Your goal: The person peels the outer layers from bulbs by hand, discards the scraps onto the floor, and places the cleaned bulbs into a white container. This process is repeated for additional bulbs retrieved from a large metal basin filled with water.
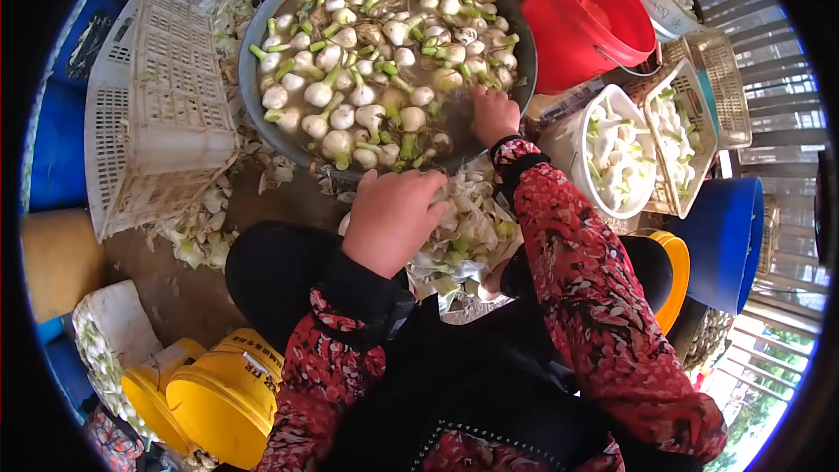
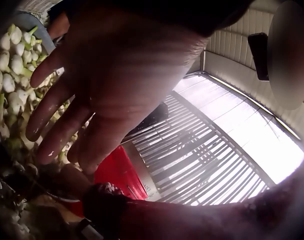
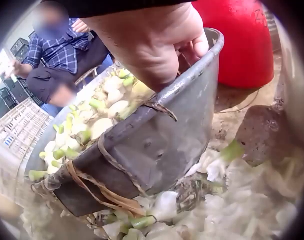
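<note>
A wide grey metal tub (image 1: 248, 79) holds cloudy water and many garlic bulbs (image 1: 337, 147) with short green stems. My right hand (image 1: 495, 114) reaches over the tub's near right side, fingers down at the water among the bulbs. In the right wrist view, the tub wall (image 3: 167, 135) hides the fingertips of that hand (image 3: 147, 45), so I cannot tell whether they grip a bulb. My left hand (image 1: 393, 214) hovers by the near rim with nothing in it. The left wrist view shows that hand's palm (image 2: 127, 75) bare, its fingers extended and slightly spread.
Loose garlic peelings (image 1: 472, 232) lie on the floor between my feet and the tub. A red bucket (image 1: 546, 39) and a white bucket (image 1: 566, 153) of bulbs stand at the right. At the left is a white crate (image 1: 175, 114). A person (image 3: 57, 50) sits across the tub.
</note>
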A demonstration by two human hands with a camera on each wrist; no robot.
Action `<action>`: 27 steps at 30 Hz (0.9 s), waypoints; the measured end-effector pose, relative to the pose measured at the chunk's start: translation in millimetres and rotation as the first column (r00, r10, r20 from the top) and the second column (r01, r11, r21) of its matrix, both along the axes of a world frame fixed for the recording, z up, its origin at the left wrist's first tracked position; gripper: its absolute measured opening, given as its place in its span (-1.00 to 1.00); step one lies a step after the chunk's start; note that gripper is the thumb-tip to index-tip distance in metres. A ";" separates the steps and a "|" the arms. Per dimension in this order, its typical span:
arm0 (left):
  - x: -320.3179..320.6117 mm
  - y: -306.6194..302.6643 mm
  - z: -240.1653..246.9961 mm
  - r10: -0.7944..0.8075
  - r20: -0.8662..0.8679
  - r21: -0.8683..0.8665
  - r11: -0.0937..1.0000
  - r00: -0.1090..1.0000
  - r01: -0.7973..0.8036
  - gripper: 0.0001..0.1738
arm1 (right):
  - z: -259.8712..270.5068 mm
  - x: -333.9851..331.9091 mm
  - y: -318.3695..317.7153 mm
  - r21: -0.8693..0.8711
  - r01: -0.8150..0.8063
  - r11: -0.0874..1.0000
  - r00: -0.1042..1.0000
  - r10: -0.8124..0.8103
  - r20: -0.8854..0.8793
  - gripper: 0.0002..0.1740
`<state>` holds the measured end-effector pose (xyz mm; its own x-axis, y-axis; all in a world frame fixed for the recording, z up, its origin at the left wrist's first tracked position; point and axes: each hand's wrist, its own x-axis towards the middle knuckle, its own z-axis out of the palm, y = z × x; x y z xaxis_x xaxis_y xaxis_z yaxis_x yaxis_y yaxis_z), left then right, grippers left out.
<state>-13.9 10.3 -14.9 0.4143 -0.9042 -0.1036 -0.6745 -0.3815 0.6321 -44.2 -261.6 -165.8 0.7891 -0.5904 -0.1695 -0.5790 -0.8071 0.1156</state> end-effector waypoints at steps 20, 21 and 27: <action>1.7 -14.9 16.3 0.328 -0.007 -0.487 0.824 0.944 -0.290 -0.85 | 163.5 -81.3 113.1 0.873 -0.353 0.338 0.658 -0.574 0.488 -0.57; 1.1 -14.1 16.4 0.316 0.015 -0.473 0.838 0.949 -0.272 -0.87 | 164.3 -83.3 113.6 0.879 -0.343 0.332 0.652 -0.590 0.477 -0.58; -5.2 -16.5 13.9 0.291 0.123 -0.406 0.887 0.949 -0.219 -0.89 | 169.0 -95.7 119.3 0.811 -0.268 0.519 0.695 -0.479 0.536 -0.58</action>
